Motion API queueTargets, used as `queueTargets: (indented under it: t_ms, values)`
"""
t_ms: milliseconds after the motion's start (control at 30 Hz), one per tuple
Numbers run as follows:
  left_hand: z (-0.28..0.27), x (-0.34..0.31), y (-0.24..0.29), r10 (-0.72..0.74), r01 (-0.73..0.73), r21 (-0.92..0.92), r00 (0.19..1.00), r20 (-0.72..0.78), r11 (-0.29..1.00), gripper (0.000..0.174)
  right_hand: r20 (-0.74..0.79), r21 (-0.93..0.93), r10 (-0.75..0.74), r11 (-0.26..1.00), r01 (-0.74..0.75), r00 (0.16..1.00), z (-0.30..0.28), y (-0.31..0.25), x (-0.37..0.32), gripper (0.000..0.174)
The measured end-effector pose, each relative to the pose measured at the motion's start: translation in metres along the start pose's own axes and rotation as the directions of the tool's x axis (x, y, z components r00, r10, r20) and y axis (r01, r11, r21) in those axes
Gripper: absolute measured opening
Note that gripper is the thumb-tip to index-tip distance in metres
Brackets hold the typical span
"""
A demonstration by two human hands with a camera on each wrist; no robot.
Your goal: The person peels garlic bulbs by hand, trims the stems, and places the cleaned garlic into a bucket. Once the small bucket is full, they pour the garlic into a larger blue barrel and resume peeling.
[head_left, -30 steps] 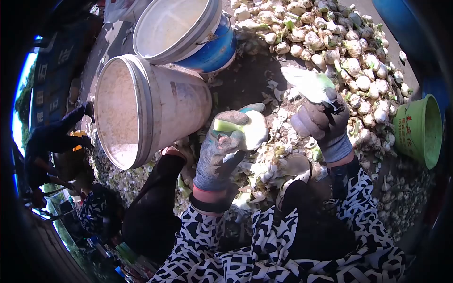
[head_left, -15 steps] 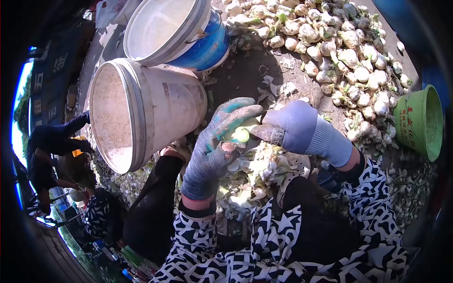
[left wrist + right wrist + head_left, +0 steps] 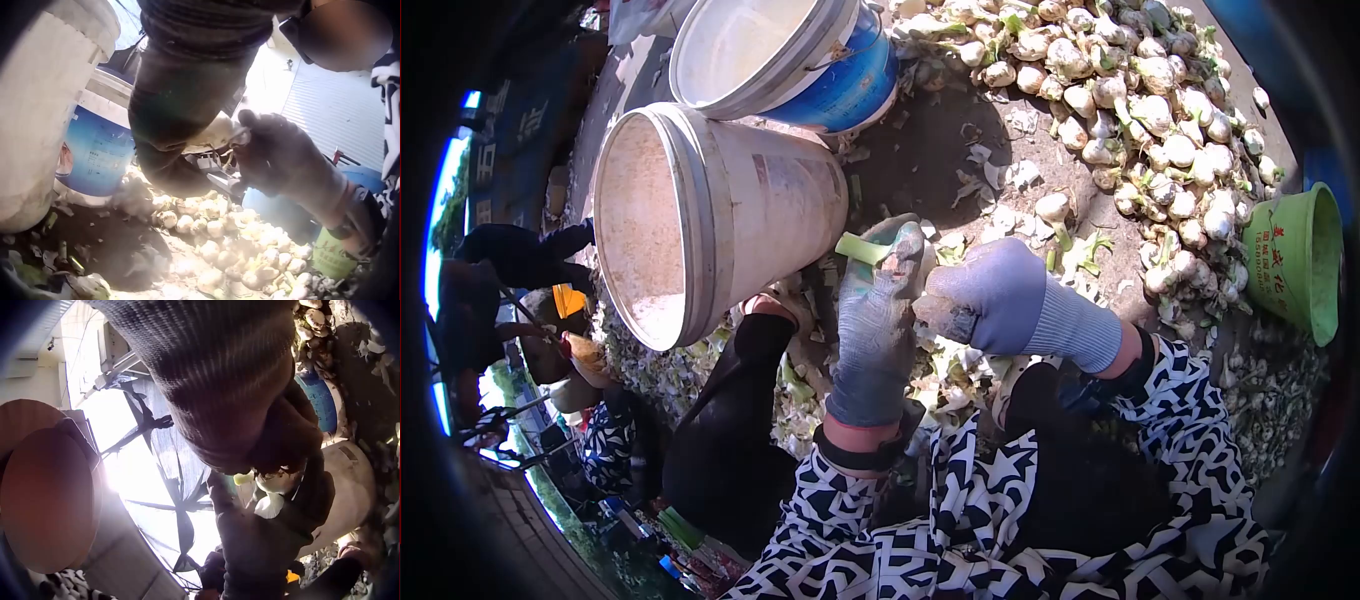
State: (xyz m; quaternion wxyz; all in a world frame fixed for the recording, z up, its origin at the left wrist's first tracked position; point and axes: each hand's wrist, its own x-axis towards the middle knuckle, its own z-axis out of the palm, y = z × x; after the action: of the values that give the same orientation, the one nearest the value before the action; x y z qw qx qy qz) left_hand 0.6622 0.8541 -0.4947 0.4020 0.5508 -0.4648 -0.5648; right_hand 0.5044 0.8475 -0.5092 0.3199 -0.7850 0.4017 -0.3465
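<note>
The gloved left hand grips a pale bulb, its cut green stem sticking out left past the thumb. Most of the bulb is hidden by the gloves in the head view. Against it, the gloved right hand has its fingers curled. The left wrist view shows the white bulb between the left hand and the right hand. In the right wrist view, the bulb lies between the right hand's fingertips and the left hand, with a white layer below it.
A tipped whitish bucket and a blue-white bucket stand left and ahead. A heap of bulbs spreads at the upper right, beside a green bucket. Peelings cover the ground below the hands. Other people are at far left.
The right hand, earlier apart on the right with a pale leafy piece, has moved left against the bulb; that piece no longer shows in it. The left hand has turned, so the stem points further out left.
</note>
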Motion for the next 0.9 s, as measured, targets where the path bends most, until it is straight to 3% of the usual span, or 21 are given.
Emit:
queueTargets:
  t_ms: [33, 67, 100, 133, 167, 200, 233, 300, 333, 400, 433, 467, 500, 533, 567, 600, 667, 800, 833, 900]
  values:
    - [-0.002, 0.000, -0.006, 0.264, -0.267, 0.362, 0.963, 0.059, 0.893, 0.036, -0.070, 0.011, -0.064, 0.998, 0.065, 0.996, 0.005, -0.002, 0.000, 0.019]
    - [-0.010, 0.009, -0.009, 0.358, -0.390, 0.552, 0.918, 0.170, 0.737, 0.027, -0.073, 0.011, -0.064, 0.998, 0.065, 0.995, 0.003, 0.001, 0.000, 0.019]
    - [-0.012, 0.012, -0.011, 0.358, -0.392, 0.550, 0.918, 0.174, 0.737, 0.027, -0.035, -0.164, 0.033, 0.986, -0.039, 0.999, -0.004, 0.008, -0.003, 0.020]
    - [-0.012, 0.014, -0.012, 0.264, -0.293, 0.470, 0.956, 0.128, 0.833, 0.026, -0.013, -0.334, 0.134, 0.933, -0.130, 0.991, -0.012, 0.017, -0.006, 0.021]
    - [-0.013, 0.016, -0.011, 0.166, -0.190, 0.380, 0.982, 0.095, 0.905, 0.025, -0.001, -0.357, 0.235, 0.908, -0.220, 0.972, -0.017, 0.036, -0.015, 0.024]
    - [-0.017, 0.014, 0.002, 0.124, -0.181, 0.392, 0.978, 0.166, 0.902, 0.027, 0.040, -0.456, 0.370, 0.833, -0.313, 0.928, -0.023, 0.048, -0.020, 0.019]
    - [-0.017, 0.017, 0.000, 0.189, -0.254, 0.386, 0.962, 0.199, 0.887, 0.027, 0.148, -0.572, 0.545, 0.728, -0.378, 0.825, -0.022, 0.060, -0.029, 0.018]
    - [-0.014, 0.014, 0.012, 0.281, -0.374, 0.456, 0.924, 0.261, 0.807, 0.029, 0.440, -0.641, 0.695, 0.687, -0.343, 0.569, -0.016, 0.062, -0.038, 0.016]
    - [-0.006, 0.012, 0.016, 0.276, -0.373, 0.457, 0.923, 0.267, 0.807, 0.029, 0.439, -0.638, 0.697, 0.686, -0.350, 0.566, -0.009, 0.065, -0.047, 0.016]
    - [0.016, 0.006, 0.021, 0.214, -0.236, 0.220, 0.970, 0.119, 0.946, 0.045, 0.278, -0.436, 0.387, 0.866, -0.243, 0.879, -0.004, 0.065, -0.058, 0.016]
    - [0.007, 0.008, 0.016, 0.215, -0.237, 0.221, 0.969, 0.119, 0.946, 0.045, 0.277, -0.436, 0.386, 0.867, -0.242, 0.880, -0.007, 0.065, -0.059, 0.016]
    - [-0.012, 0.014, 0.008, 0.130, -0.176, 0.223, 0.970, 0.208, 0.959, 0.043, 0.209, -0.100, 0.396, 0.918, -0.383, 0.894, -0.020, 0.051, -0.045, 0.022]
    - [-0.023, 0.018, 0.006, 0.041, -0.114, 0.234, 0.954, 0.296, 0.965, 0.042, 0.144, 0.260, 0.426, 0.854, -0.450, 0.893, -0.030, 0.037, -0.033, 0.030]
    - [-0.022, 0.020, 0.017, -0.021, 0.042, -0.046, 0.925, 0.379, 0.998, 0.050, 0.199, 0.299, 0.430, 0.829, -0.472, 0.881, -0.037, 0.029, -0.024, 0.038]
    - [-0.019, 0.021, 0.019, -0.020, 0.039, -0.042, 0.923, 0.385, 0.998, 0.050, 0.253, 0.334, 0.429, 0.802, -0.495, 0.867, -0.041, 0.022, -0.016, 0.046]
    - [-0.014, 0.022, 0.019, 0.075, -0.097, 0.034, 0.911, 0.406, 0.995, 0.054, 0.135, 0.283, 0.278, 0.909, -0.306, 0.951, -0.040, 0.015, -0.009, 0.037]
    - [-0.012, 0.026, 0.024, 0.198, -0.305, 0.204, 0.885, 0.421, 0.930, 0.061, 0.148, 0.221, 0.269, 0.929, -0.297, 0.952, -0.033, 0.013, -0.003, 0.032]
    - [-0.012, 0.027, 0.026, 0.313, -0.437, 0.256, 0.858, 0.408, 0.862, 0.044, 0.031, 0.058, 0.154, 0.986, -0.156, 0.988, -0.026, 0.006, -0.004, 0.025]
    - [-0.013, 0.026, 0.025, 0.331, -0.446, 0.255, 0.859, 0.390, 0.858, 0.046, 0.029, 0.059, 0.156, 0.986, -0.158, 0.987, -0.025, 0.009, -0.006, 0.025]
    - [-0.015, 0.026, 0.024, 0.367, -0.467, 0.251, 0.859, 0.357, 0.848, 0.051, -0.083, -0.040, 0.370, 0.926, -0.374, 0.925, -0.018, 0.026, -0.011, 0.021]
